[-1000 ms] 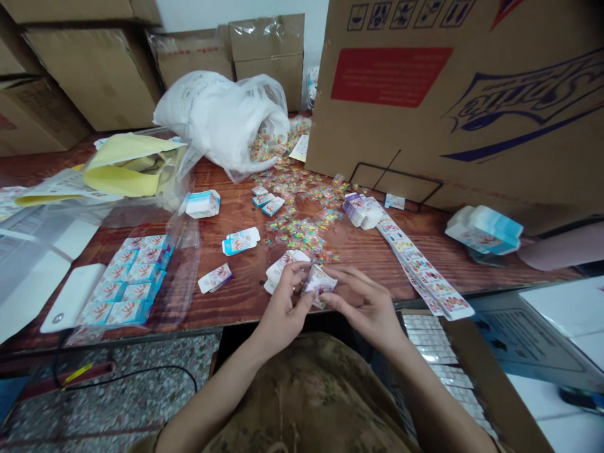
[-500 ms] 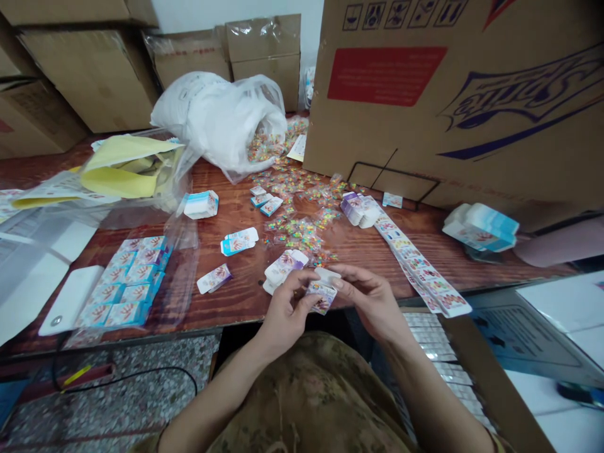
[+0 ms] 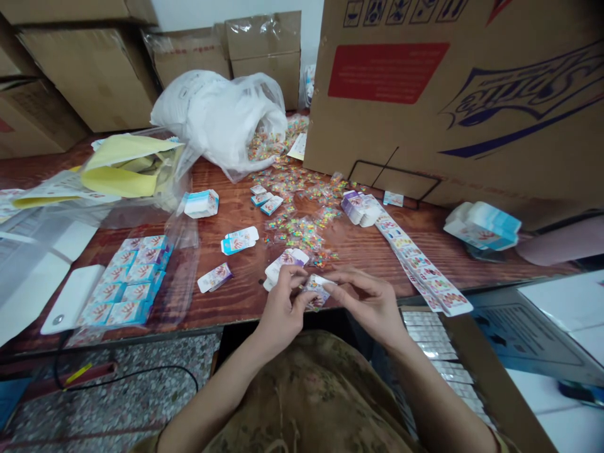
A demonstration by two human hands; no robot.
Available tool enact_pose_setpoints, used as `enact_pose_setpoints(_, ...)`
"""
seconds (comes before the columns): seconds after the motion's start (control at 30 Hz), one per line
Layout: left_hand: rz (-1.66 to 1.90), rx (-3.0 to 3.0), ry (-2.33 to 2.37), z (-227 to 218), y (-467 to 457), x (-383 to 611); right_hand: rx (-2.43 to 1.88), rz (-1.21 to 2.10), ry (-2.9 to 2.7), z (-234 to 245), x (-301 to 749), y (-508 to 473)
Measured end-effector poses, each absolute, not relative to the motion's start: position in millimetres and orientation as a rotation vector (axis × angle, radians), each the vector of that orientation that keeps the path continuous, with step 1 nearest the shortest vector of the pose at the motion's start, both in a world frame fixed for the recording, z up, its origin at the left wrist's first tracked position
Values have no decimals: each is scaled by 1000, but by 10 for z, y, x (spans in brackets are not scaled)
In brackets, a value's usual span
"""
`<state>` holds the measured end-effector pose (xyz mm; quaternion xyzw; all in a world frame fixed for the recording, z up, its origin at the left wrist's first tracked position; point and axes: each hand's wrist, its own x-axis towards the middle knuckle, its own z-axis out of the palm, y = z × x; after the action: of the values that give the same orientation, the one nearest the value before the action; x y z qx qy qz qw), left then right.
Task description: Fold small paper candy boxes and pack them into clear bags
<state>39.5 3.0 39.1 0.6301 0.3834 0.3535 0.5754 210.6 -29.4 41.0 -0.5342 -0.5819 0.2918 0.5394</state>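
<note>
Over the table's front edge, a small printed carton [image 3: 319, 289] is held between both hands. My left hand [image 3: 282, 304] pinches its left side with thumb and fingers. At its right and upper side, my right hand [image 3: 370, 303] grips it with thumb and fingertips. The carton's top flap no longer sticks up. Just beyond my left fingers lie flat white and purple cartons [image 3: 285, 262]. A purple-ended carton [image 3: 215, 278] and a blue-and-white flat carton [image 3: 239, 240] lie to the left. Small clear packets of coloured beads [image 3: 302, 229] spread behind my hands.
Blue and purple boxes [image 3: 127, 283] stand in rows at the left. A white bag [image 3: 212, 119] spills packets near the back. A large cardboard box [image 3: 377, 132] stands back right. A printed strip [image 3: 425, 267] and stacked cartons [image 3: 484, 226] lie to the right.
The white flap that stood up on the carton is now folded down. My right fingers have moved slightly lower and closer over the carton's top; my left hand has shifted slightly left.
</note>
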Motion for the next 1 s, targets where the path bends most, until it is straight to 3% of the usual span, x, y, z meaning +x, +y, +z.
enact_pose_setpoints(0.23, 779, 1491, 840, 343, 29, 382, -1322, 918, -1136, 375, 2124, -296)
enact_pose_setpoints(1.0, 822, 1214, 732, 457, 53, 396, -1104, 778, -1495, 317, 2089, -363)
